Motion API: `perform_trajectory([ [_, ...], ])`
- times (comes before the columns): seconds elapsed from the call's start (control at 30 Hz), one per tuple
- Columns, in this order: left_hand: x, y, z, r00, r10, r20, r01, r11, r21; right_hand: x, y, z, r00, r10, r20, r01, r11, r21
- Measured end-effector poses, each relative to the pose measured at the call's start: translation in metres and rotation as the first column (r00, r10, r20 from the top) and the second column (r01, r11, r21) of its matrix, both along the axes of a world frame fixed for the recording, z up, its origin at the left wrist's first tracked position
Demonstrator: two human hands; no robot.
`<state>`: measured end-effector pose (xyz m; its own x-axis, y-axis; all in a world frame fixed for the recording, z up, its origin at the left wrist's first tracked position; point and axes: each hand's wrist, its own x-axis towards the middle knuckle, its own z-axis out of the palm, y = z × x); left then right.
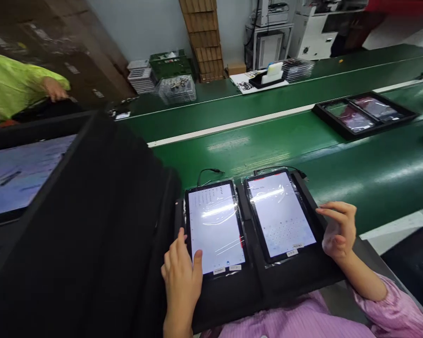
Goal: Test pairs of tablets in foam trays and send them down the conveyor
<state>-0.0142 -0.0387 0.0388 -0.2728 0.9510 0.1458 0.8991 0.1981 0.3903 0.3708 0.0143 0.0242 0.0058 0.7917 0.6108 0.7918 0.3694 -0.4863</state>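
Two lit tablets in clear film lie side by side in a black foam tray [228, 293] in front of me. The left tablet [214, 225] shows a mostly white screen with lines of text. On the right tablet [281, 211] an on-screen keyboard is displayed. My left hand [181, 267] rests along the left tablet's lower left edge, fingers extended and thumb apart. Just off the right tablet's right edge is my right hand [340, 230], fingers loosely bent and apart, with nothing seen in it. A black cable [209, 170] shows behind the left tablet.
A tall stack of black foam trays [119, 234] stands close on my left. Across the green conveyor belt [232, 145] lies another black tray [366, 134] with two wrapped tablets. A co-worker's hand [55, 89] is at far left. A green crate [169, 63] sits beyond.
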Motion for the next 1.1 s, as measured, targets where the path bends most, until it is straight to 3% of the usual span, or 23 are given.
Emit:
perform_trajectory([
  [0.1, -0.001, 0.001, -0.001, 1.000, -0.002, 0.000, 0.002, 1.000, 0.003, 0.003, -0.007, 0.015, 0.989, 0.136, 0.064, -0.142, 0.986, 0.091],
  [0.2, 0.000, 0.002, 0.000, 1.000, 0.000, -0.004, 0.000, 1.000, 0.020, 0.005, -0.014, 0.026, 0.947, 0.254, 0.196, -0.254, 0.967, -0.027],
  [0.4, 0.004, 0.003, 0.004, 1.000, -0.003, -0.011, 0.003, 1.000, 0.010, 0.000, -0.017, 0.018, 0.914, 0.307, 0.265, -0.297, 0.952, -0.077],
  [0.63, 0.006, 0.003, 0.006, 1.000, 0.018, 0.010, -0.018, 1.000, -0.024, -0.008, -0.018, 0.026, 0.758, 0.532, 0.377, -0.492, 0.846, -0.205],
  [0.7, 0.006, 0.002, 0.007, 1.000, 0.016, 0.012, -0.015, 1.000, -0.025, -0.007, -0.018, 0.029, 0.740, 0.538, 0.404, -0.491, 0.842, -0.222],
  [0.8, 0.006, 0.002, 0.005, 1.000, 0.018, 0.023, -0.017, 0.999, -0.027, -0.003, -0.018, 0.029, 0.794, 0.478, 0.376, -0.455, 0.877, -0.154],
  [0.9, 0.004, 0.002, 0.002, 1.000, 0.018, 0.017, -0.018, 0.999, -0.040, 0.000, -0.018, 0.028, 0.870, 0.379, 0.314, -0.391, 0.920, -0.029],
  [1.03, 0.002, 0.002, -0.001, 1.000, 0.024, -0.008, -0.025, 0.999, -0.037, -0.001, -0.017, 0.030, 0.926, 0.306, 0.220, -0.348, 0.919, 0.185],
  [1.1, 0.002, 0.002, -0.001, 1.000, 0.017, -0.005, -0.018, 1.000, -0.022, -0.002, -0.016, 0.031, 0.942, 0.281, 0.185, -0.318, 0.923, 0.216],
])
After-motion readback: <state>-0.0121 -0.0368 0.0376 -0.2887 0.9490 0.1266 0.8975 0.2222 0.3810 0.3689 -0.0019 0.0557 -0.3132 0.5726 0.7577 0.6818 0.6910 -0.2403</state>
